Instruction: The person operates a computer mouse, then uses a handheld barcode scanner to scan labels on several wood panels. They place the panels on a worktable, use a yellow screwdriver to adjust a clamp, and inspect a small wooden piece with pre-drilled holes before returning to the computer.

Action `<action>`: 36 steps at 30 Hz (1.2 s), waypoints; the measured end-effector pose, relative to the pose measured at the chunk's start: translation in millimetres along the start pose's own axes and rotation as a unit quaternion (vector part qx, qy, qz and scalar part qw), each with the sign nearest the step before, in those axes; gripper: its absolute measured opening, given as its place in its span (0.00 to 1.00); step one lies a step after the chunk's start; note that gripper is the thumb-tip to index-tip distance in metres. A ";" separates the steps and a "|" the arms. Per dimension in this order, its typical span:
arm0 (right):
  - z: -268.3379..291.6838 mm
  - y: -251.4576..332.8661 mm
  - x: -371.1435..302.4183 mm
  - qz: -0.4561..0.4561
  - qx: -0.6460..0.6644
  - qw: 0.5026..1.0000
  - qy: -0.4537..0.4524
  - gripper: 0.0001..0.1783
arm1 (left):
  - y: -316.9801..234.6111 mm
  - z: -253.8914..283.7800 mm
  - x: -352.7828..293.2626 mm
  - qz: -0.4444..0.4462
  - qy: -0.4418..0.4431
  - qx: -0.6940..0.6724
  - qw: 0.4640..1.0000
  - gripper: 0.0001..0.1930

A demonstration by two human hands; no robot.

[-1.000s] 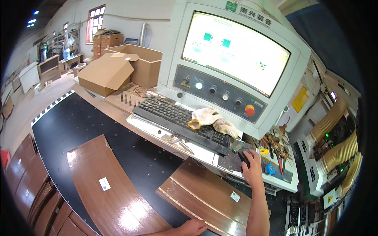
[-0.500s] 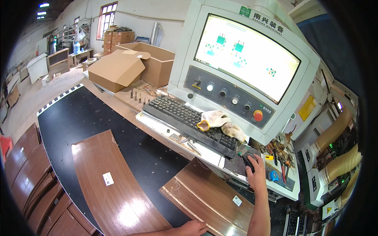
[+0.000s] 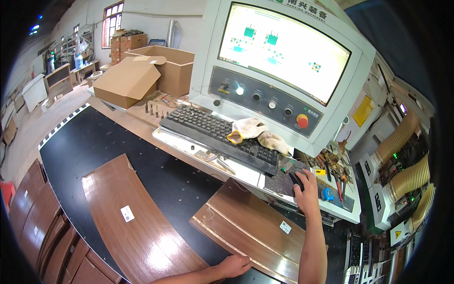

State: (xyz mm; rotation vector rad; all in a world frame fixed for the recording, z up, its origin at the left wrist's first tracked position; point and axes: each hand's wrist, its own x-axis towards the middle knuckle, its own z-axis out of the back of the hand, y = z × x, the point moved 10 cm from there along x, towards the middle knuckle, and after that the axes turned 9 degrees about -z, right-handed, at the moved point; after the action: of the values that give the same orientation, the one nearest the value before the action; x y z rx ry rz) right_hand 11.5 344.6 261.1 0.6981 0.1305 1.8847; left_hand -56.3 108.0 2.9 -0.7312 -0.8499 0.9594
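Observation:
My right hand (image 3: pixel 306 190) is wrapped over a black computer mouse (image 3: pixel 297 180), which sits on a dark pad right of the keyboard (image 3: pixel 217 137). My left hand (image 3: pixel 235 266) lies low in the view with its fingers curled. It meets the near edge of some glossy brown wood-grain panels (image 3: pixel 246 210) with pale edges and a white label. Whatever its fingers may hold is hidden. Left of it, a single brown panel (image 3: pixel 142 227) with a white label lies on the black table (image 3: pixel 113 137). A large lit screen (image 3: pixel 283 52) stands beyond the keyboard.
Work gloves (image 3: pixel 257 130) lie across the keyboard. A red button (image 3: pixel 302 121) sits on the control panel. Beside the mouse are a blue tape measure (image 3: pixel 327 194) and loose tools. Cardboard boxes (image 3: pixel 127 80) stand at the back; more brown panels (image 3: pixel 35 208) are stacked at the left.
The view has shifted slightly, so most things sit a little higher and further left, and more of my left hand shows. My right hand stays on the mouse.

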 end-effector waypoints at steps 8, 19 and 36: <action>-0.7 -1.3 0.9 0.004 0.005 1.000 0.001 0.24 | -5.0 7.4 1.2 0.010 0.001 -0.001 1.000 0.18; -4.8 -7.4 3.3 -0.016 0.005 1.000 0.016 0.25 | -0.3 3.3 0.0 0.027 0.012 0.004 1.000 0.17; -2.3 -8.4 4.2 0.012 -0.005 1.000 -0.009 0.32 | 62.8 226.8 -40.5 0.273 -0.176 0.325 0.888 0.21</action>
State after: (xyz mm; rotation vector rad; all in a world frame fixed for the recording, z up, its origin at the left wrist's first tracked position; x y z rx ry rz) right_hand 16.1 352.4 257.5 0.7127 0.1000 1.9007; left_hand -289.7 131.2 47.6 -0.1981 -0.5641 1.8126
